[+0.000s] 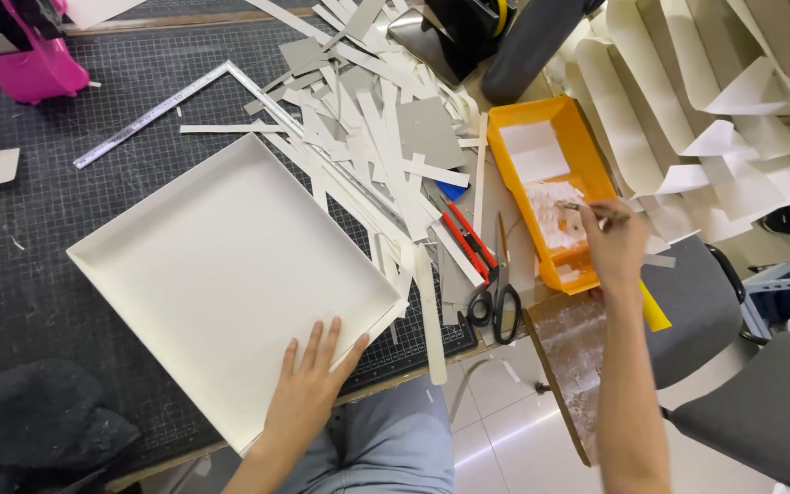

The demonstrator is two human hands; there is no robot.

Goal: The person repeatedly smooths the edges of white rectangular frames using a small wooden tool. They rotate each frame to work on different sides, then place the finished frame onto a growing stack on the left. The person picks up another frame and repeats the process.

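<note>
Two bare hands work at a cluttered counter (38,274) covered by a dark gridded cutting mat. At far left sits a bright pink bag-like package (25,55), no label legible, with a black bundle of cloth (34,430) at the lower corner. A steel square ruler (162,105) lies angled above the shallow white cardboard tray (221,265), which rests flat on the mat at centre-left. The left hand (308,384) lies on the tray's near corner, fingers spread and flat, pressing it down. The tray looks light, fairly stiff yet easy to dent or crease at its thin walls; it would likely lift best by two opposite rims, or slide under a flat palm. A heap of white and grey card strips (368,119) spills to its right, beside a red-handled cutter (464,242) and black-handled scissors (496,297). Further right an orange plastic tub (587,151) holds white paper and pale paste. The right hand (614,242) hovers over the tub, fingers pinched together on a slim brush-like tool (582,208). Curled white card sheets (706,101) fill the upper right.
</note>
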